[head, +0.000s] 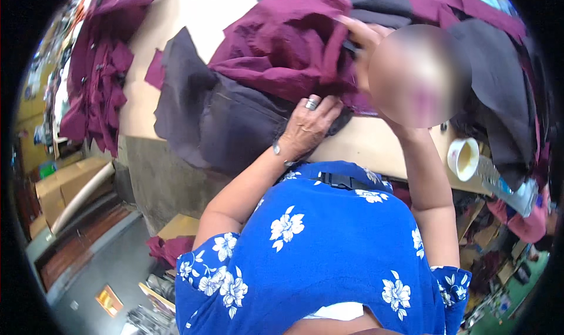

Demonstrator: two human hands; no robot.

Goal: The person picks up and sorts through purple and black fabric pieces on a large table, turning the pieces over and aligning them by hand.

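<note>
Bunched maroon fabric [282, 44] lies on a pale tabletop [365, 141], partly over a dark grey cloth piece [238, 119] that hangs past the front edge. My left hand [310, 123], with a ring and a bracelet, rests on the near edge of the cloth, its fingers curled at the maroon fabric; whether it grips is unclear. My right hand [368, 48] is raised at the right side of the maroon fabric, fingers extended towards it. A round blur covers most of that hand, so what it holds cannot be told.
More maroon cloth [99, 70] hangs over the table at left. Dark cloth [493, 83] drapes at right. A white cup with light brown liquid [463, 159] stands at the right front edge, by a clear plastic item [506, 187]. Cardboard boxes [72, 185] sit lower left.
</note>
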